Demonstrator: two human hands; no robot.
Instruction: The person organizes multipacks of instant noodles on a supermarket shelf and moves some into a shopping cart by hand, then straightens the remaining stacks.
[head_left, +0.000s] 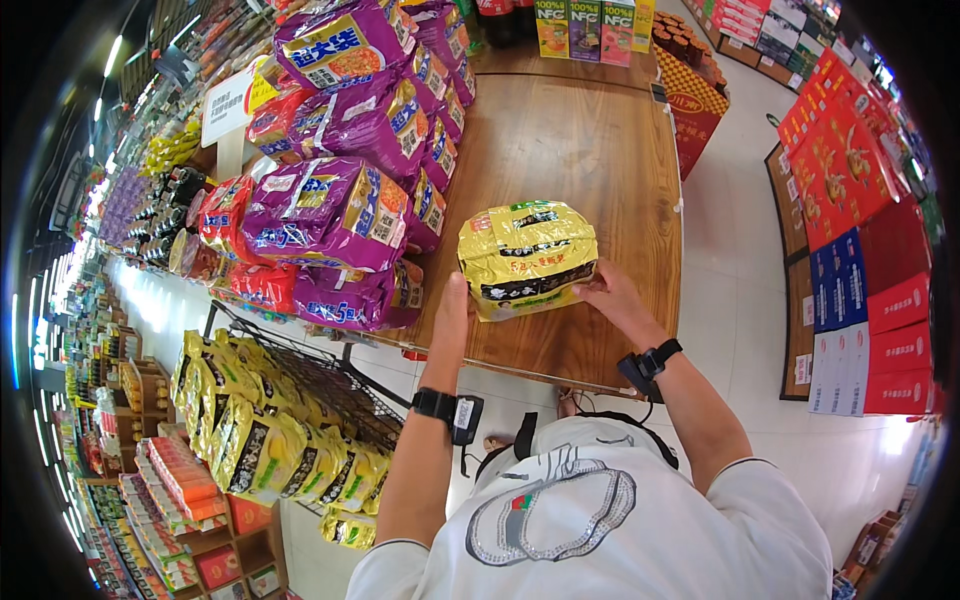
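A yellow plastic multipack of instant noodles (529, 259) is between my two hands, over the front part of a wooden table (562, 150). My left hand (454, 307) lies flat along its left end. With thumb and fingers, my right hand (606, 289) grips its lower right corner. Whether the pack rests on the wood or is slightly raised, I cannot tell. Just left of it rises a stack of purple instant noodle multipacks (322, 214), with red packs (225, 217) along the stack's far left side.
A black wire cart (315, 360) at the lower left holds many yellow noodle packs (255, 450). Juice cartons (585, 30) and dark bottles stand at the table's back. A red and yellow carton display (694, 112) adjoins the right edge. Shelves with red boxes (847, 157) stand across the aisle.
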